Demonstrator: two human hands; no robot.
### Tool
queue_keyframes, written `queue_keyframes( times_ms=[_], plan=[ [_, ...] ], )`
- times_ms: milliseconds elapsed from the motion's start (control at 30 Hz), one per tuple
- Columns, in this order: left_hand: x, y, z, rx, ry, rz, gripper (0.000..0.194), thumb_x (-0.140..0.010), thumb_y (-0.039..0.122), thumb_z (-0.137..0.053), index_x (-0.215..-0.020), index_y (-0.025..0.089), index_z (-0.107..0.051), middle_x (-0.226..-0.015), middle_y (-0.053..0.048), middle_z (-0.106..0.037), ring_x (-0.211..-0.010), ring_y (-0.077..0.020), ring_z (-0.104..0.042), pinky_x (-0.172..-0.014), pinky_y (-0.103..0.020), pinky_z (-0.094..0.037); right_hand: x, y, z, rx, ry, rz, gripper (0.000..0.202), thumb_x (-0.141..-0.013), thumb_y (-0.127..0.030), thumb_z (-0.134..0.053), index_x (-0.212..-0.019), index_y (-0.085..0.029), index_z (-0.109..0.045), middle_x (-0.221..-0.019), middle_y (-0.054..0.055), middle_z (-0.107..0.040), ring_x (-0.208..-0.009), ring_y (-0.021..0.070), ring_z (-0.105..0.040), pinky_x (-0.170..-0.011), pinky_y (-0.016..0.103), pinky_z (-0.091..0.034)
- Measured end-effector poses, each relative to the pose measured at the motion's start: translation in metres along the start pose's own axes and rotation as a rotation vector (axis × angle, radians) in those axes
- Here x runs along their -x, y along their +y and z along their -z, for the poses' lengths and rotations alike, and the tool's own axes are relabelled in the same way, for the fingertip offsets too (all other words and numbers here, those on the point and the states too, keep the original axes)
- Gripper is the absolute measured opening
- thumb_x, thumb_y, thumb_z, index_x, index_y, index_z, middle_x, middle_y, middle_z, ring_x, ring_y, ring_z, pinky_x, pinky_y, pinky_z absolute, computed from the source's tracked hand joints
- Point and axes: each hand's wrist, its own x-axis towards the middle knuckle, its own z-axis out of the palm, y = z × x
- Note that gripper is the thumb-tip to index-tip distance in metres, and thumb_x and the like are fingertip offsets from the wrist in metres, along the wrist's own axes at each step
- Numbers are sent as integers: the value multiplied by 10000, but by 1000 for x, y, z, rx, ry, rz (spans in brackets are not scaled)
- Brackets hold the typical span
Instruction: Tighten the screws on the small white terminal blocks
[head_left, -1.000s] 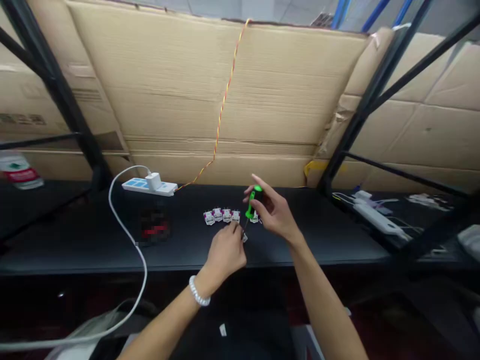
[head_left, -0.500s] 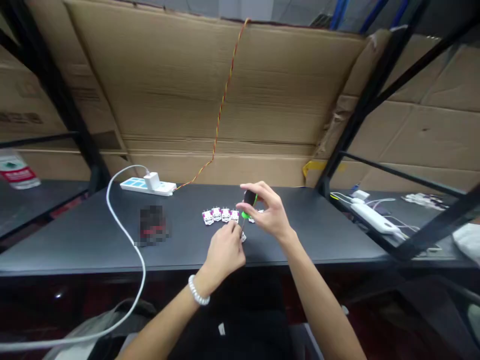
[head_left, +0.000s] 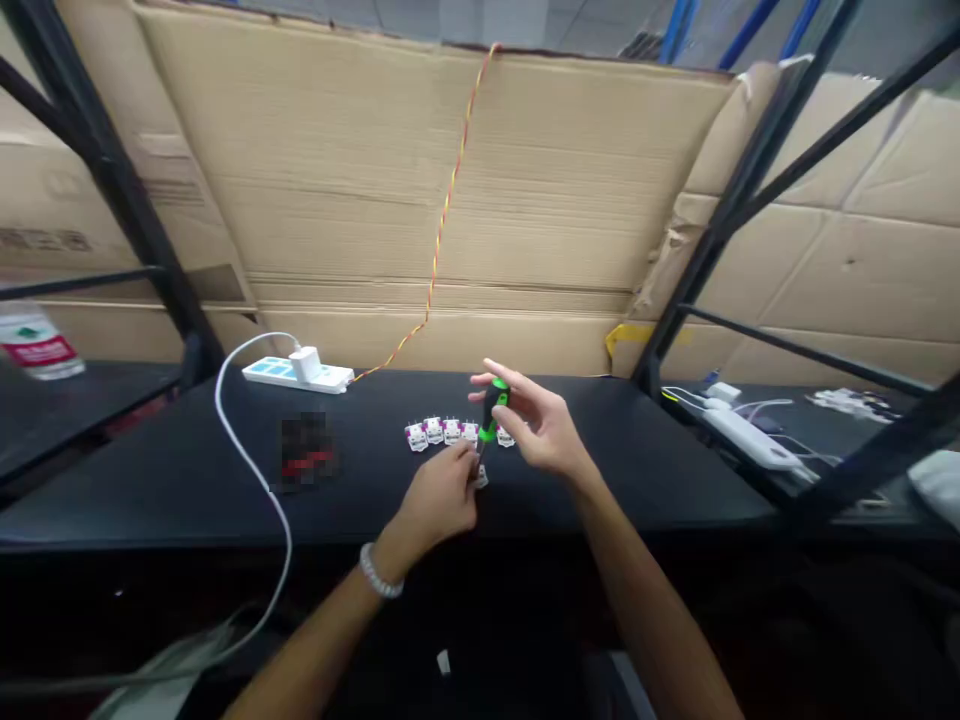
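Observation:
A screwdriver with a black and green handle [head_left: 495, 402] stands almost upright above the desk, its shaft running down beside my left fingers. My right hand [head_left: 544, 425] is around the handle, thumb against its side and the other fingers stretched loosely past it. My left hand [head_left: 444, 497] is closed low over the desk, pinching a small white part [head_left: 481, 478] that is mostly hidden by the fingers. The screwdriver's tip is hidden there too. Just beyond, several small white and purple parts [head_left: 451, 432] sit in a row, and a similar part [head_left: 505, 437] lies beside my right hand.
On the dark desk [head_left: 360, 500] a white power strip [head_left: 330, 378] holds a plugged-in charger [head_left: 305, 362]. Its white cable [head_left: 244, 435] loops over the front edge. A blurred dark object [head_left: 306, 450] lies at left. Cardboard [head_left: 337, 180] and black frame posts [head_left: 701, 250] enclose the desk.
The fingers of my right hand have loosened and shifted around the screwdriver handle, showing more of its green. My left hand has moved slightly left and the screwdriver's lower end with it.

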Motion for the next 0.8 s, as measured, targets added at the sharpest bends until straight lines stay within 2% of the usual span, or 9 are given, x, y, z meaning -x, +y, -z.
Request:
queue_keyframes(
  times_ms=[100,200,267,400,433,500,600,667,800],
  plan=[
    [2,-11,9,95,-29,-57,177,-864,35,-586,-869,210,-615,-1054,-83,-686,-967,-253,-683,-920,-370,-572,-2,-5,-2,119,61,28,417,-980,-356,-739,-1391,-293,-706,-1140,79,-725,-960,203,-722,-873,368,-651],
    [4,-15,9,115,-16,-64,142,-882,66,-613,-899,206,-632,-1077,-88,-690,-986,-263,-682,-937,-385,-570,-5,-8,-4,291,138,106,390,-924,-360,-812,-1305,-296,-761,-1023,54,-710,-792,170,-644,-779,343,-630],
    [4,-13,7,102,5,-52,128,-887,74,-619,-906,199,-642,-1072,-94,-691,-982,-266,-682,-931,-387,-570,-4,-9,-5,282,116,139,415,-974,-331,-744,-1388,-309,-717,-1089,69,-728,-858,189,-676,-832,365,-628],
    [4,-9,3,80,15,-12,148,-867,57,-616,-890,201,-642,-1034,-84,-685,-944,-254,-682,-887,-363,-571,-3,-11,-4,82,-48,91,537,-1065,-264,-557,-1596,-332,-515,-1405,109,-690,-1153,237,-719,-994,421,-614],
    [4,-8,2,81,19,-3,144,-869,62,-617,-891,203,-639,-1039,-83,-682,-944,-251,-682,-887,-362,-570,-3,-12,-3,87,-47,82,532,-1060,-263,-572,-1586,-326,-529,-1386,107,-700,-1127,229,-722,-991,415,-614],
    [4,-6,1,86,33,9,149,-865,58,-615,-893,203,-632,-1046,-81,-678,-947,-247,-681,-893,-362,-569,-4,-12,-3,188,14,97,468,-1016,-282,-669,-1483,-304,-642,-1206,86,-744,-964,201,-710,-920,383,-619],
    [5,-4,-1,84,53,29,167,-867,40,-591,-886,204,-616,-1036,-79,-668,-941,-241,-677,-893,-361,-566,-6,-14,-3,346,97,126,405,-940,-328,-784,-1341,-284,-742,-1024,56,-717,-818,180,-640,-815,355,-609],
    [5,-2,-3,85,58,47,173,-861,35,-586,-867,207,-601,-1032,-82,-664,-938,-242,-672,-875,-359,-565,-6,-15,-4,320,70,116,445,-979,-332,-724,-1421,-283,-693,-1111,83,-723,-921,208,-678,-851,371,-617],
    [4,-1,-5,125,92,35,192,-843,18,-572,-836,210,-583,-1009,-82,-655,-936,-246,-657,-867,-366,-564,-3,-17,-4,90,-48,84,508,-1067,-271,-549,-1573,-312,-549,-1417,117,-688,-1212,244,-709,-1017,417,-606]
  ],
)
